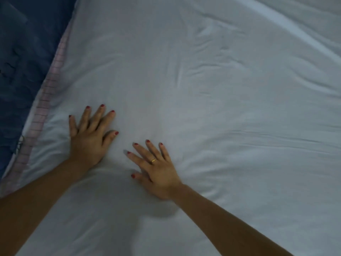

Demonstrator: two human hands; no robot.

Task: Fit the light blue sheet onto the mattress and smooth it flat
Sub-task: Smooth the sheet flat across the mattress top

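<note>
The light blue sheet (212,85) covers nearly the whole view, spread over the mattress with shallow creases running across its middle and right side. My left hand (90,137) lies palm down on the sheet near its left edge, fingers straight and spread. My right hand (156,169), with a gold ring, presses flat on the sheet just right of it, fingers spread and pointing up-left. Small wrinkles bunch around both wrists. Neither hand holds any fabric.
Along the sheet's left edge runs a strip of pink checked fabric (49,93). Beyond it, at the far left, lies dark blue bedding (24,58).
</note>
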